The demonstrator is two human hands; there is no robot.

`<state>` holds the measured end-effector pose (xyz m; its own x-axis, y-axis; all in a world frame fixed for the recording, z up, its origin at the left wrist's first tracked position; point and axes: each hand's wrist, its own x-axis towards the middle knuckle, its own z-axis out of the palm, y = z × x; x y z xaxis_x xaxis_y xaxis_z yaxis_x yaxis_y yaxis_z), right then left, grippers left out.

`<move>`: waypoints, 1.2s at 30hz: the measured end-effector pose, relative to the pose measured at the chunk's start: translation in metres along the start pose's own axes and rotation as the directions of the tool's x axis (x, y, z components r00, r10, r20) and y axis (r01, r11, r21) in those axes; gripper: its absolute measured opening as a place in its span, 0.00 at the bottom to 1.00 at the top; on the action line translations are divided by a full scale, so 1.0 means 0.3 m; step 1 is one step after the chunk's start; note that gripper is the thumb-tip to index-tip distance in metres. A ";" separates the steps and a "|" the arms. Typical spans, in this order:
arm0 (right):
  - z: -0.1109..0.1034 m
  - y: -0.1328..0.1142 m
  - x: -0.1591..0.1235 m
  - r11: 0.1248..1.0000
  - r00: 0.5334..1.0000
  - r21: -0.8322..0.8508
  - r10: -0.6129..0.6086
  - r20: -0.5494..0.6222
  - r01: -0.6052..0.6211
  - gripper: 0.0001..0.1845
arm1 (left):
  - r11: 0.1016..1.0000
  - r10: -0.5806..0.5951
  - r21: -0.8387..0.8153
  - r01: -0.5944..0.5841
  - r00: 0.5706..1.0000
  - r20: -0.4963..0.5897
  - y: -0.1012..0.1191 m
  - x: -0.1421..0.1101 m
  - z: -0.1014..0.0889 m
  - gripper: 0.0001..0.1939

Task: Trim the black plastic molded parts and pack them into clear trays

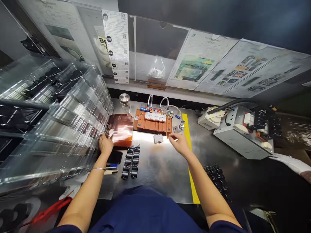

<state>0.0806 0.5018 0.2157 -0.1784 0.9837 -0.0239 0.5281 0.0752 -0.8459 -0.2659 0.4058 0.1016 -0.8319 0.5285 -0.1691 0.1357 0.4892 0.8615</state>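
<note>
My left hand [106, 144] is at the left edge of a shiny copper-coloured box [121, 137], its fingers curled in; what they hold, if anything, is hidden. My right hand [180, 144] is by the front right corner of an orange fixture [153, 126], thumb and forefinger pinched together. Whatever lies in that pinch is too small to name. On the fixture rests a white perforated strip [155, 116], below metal toggle clamps [164, 103]. A small grey-white pad [158, 138] lies just in front of the fixture. Two black moulded strips [131, 161] lie side by side nearer to me.
Stacked clear plastic trays [80, 110] rise on the left. A lidded glass jar [125, 103] stands behind the box. Yellow tape [190, 161] marks the bench's right side; beyond are a grey metal machine [240, 139], black parts [216, 178] and another person's white-gloved hand [289, 162].
</note>
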 end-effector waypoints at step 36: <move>0.229 0.319 0.435 0.519 0.653 0.600 0.757 0.007 -0.608 0.09 | 0.895 -0.356 0.003 0.446 0.711 0.606 0.363 0.075 0.673 0.11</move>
<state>0.0510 0.6260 0.0950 0.2776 0.6984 -0.6597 -0.1158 -0.6574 -0.7446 -0.1611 0.6109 0.0949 -0.3141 0.6220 -0.7173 -0.2480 0.6755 0.6944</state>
